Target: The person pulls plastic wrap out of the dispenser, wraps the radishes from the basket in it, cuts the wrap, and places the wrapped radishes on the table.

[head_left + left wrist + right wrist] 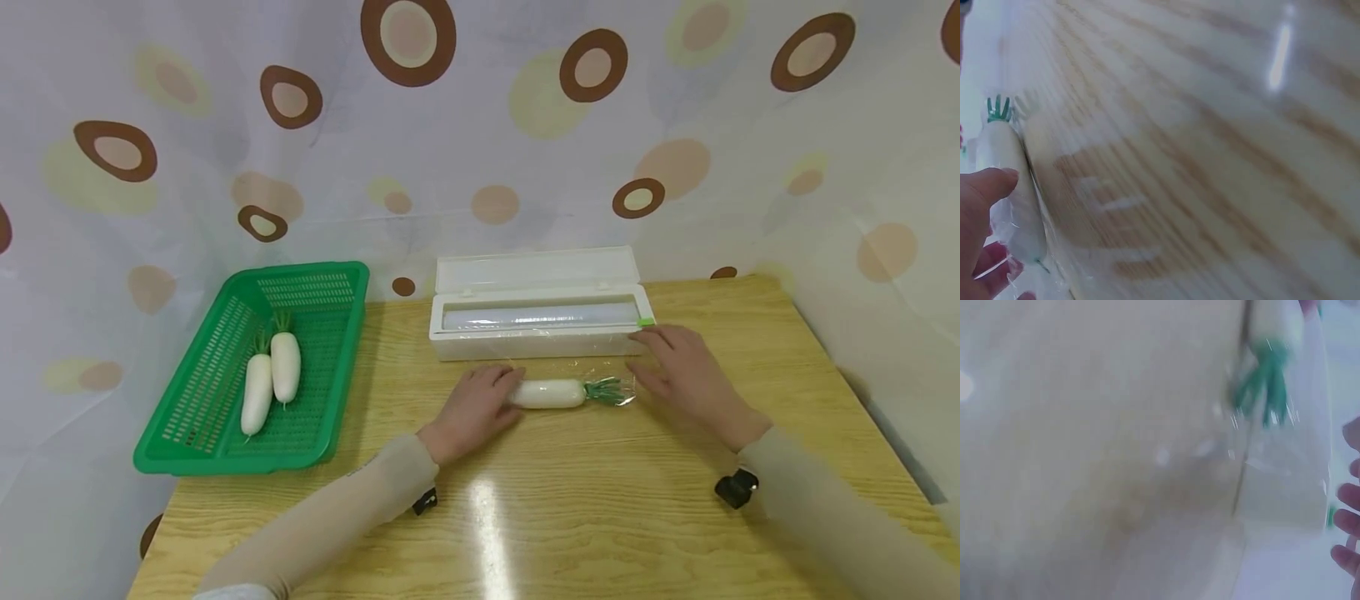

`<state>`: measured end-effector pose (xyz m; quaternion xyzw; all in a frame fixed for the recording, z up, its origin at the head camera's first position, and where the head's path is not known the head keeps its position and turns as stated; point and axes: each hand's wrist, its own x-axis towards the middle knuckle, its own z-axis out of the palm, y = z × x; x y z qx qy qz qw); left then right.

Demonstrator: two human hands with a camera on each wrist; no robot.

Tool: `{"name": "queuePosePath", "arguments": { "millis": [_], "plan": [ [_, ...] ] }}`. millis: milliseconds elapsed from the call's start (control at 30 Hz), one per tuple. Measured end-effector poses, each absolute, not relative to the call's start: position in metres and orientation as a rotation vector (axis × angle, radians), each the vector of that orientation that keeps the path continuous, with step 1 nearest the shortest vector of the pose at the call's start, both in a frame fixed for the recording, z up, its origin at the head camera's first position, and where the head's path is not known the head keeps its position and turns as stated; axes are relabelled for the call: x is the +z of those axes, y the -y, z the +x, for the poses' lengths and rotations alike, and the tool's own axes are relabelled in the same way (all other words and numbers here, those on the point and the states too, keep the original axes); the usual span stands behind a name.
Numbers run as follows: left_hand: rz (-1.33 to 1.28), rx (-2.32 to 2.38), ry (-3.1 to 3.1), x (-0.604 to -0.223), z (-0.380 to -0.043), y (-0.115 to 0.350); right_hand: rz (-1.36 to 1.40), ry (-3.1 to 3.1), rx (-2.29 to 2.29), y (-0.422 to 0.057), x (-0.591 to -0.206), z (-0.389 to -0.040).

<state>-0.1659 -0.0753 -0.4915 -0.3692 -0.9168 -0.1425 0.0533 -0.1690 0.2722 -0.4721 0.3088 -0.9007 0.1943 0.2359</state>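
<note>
Left hand [476, 408] gripping a long white radish [551, 394], right hand [690, 379] waiting loose at the leaves!

And here the left fingers are bending round the radish at its root end, the thumb pressing along its side with only a narrow opening between them. The radish is lying lengthwise on the yellow wood-grain table [600, 517], its short green leaves [609, 390] pointing toward the right hand. Thin, clear plastic film [1285, 487] is covering it and running past the leaf tips, glinting as it goes.

Over on the right, the fingers are standing apart, slightly bent, gripping nothing, just beside the film's edge; whether a fingertip is touching it, I cannot tell.

Just beyond both sets of fingers, a long white box [532, 346] is sitting with its lid [536, 268] up, showing a pale roll of film [540, 315]. A small bright-green tab [646, 322] is marking its corner, near the right fingertips.

Well to the left of the left fingers, a green slatted plastic basket [247, 463] is holding two leafy white radishes [258, 396].
</note>
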Motion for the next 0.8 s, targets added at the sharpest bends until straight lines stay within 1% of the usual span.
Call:
{"name": "queuePosePath", "arguments": {
  "millis": [167,333,567,800],
  "plan": [
    [-1.146,-0.349,2.709,-0.483,-0.169,0.065,0.632,2.558,0.652,-0.294,-0.466,-0.189],
    [-1.227,-0.307,2.627,-0.461,-0.183,0.032,0.488,2.791,0.825,-0.307,-0.469,-0.203],
    [-1.258,-0.276,2.702,-0.432,-0.21,-0.037,0.505,2.805,0.892,-0.309,-0.485,-0.211],
    [-1.104,-0.314,2.837,-0.431,-0.236,-0.088,0.522,2.789,0.865,-0.3,-0.485,-0.212]
  ]
}}
